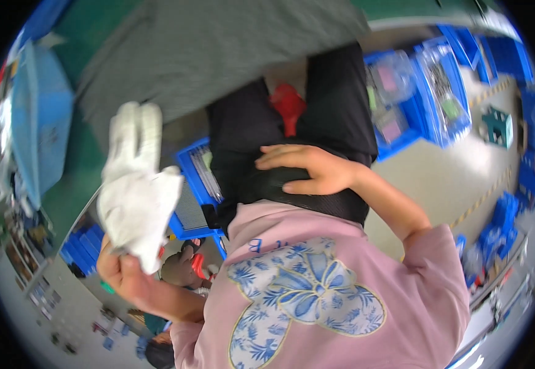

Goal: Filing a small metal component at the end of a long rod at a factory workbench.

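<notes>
My left hand is raised at the left, closed on the end of a white glove. The glove hangs off the hand, its fingers stretched toward the far side and its edges slightly blurred. Across my lap lies my right hand, palm down on a black mesh-like piece at my waist, with its fingers apart and nothing in it. My black trousers extend toward a grey cloth spread over the green surface ahead.
Between my legs shows a red object. Blue bins with bagged parts stand right of my legs; another blue bin is at the left. A large light-blue container sits far left. Part of another person shows lower left.
</notes>
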The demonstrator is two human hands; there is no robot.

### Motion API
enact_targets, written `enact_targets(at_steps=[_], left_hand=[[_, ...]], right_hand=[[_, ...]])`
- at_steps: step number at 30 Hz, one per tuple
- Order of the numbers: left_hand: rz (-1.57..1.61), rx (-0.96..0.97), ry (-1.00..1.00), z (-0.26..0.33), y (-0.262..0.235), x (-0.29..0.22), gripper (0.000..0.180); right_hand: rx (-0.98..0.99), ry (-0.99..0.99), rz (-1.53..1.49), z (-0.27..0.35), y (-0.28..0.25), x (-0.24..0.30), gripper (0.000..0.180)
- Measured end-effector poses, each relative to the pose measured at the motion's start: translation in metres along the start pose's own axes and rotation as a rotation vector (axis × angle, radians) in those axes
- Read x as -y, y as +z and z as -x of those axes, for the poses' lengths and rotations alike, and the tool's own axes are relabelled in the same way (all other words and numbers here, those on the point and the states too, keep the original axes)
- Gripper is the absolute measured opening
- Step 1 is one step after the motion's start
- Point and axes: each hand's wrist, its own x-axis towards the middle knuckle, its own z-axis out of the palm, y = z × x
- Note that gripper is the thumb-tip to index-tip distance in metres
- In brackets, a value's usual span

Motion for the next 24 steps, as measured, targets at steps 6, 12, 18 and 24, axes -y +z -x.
enact_targets(at_steps=[6, 12, 18, 24], left_hand=[[-0.032, 0.176, 0.041, -0.039, 0.066, -0.036, 0.028], [0.284, 0.346, -0.032, -0.049, 0.099, -0.065, 0.022], [0.104, 0.475, 0.134, -0.077, 0.126, -0.067, 0.013], [-0.361, 0.302, 0.42, -0.095, 0.15, -0.054, 0.014]], right_hand=[[0.011, 0.16, -0.071, 0.003, -0.021, -0.015, 0.052], [0.008, 0.09, -0.007, -0.026, -0.034, 0.045, 0.039], [-0.495, -0.156, -0.964, -0.054, -0.03, 0.085, 0.049], [-0.717, -0.266, 0.255, -0.074, -0.053, 0.118, 0.013]])
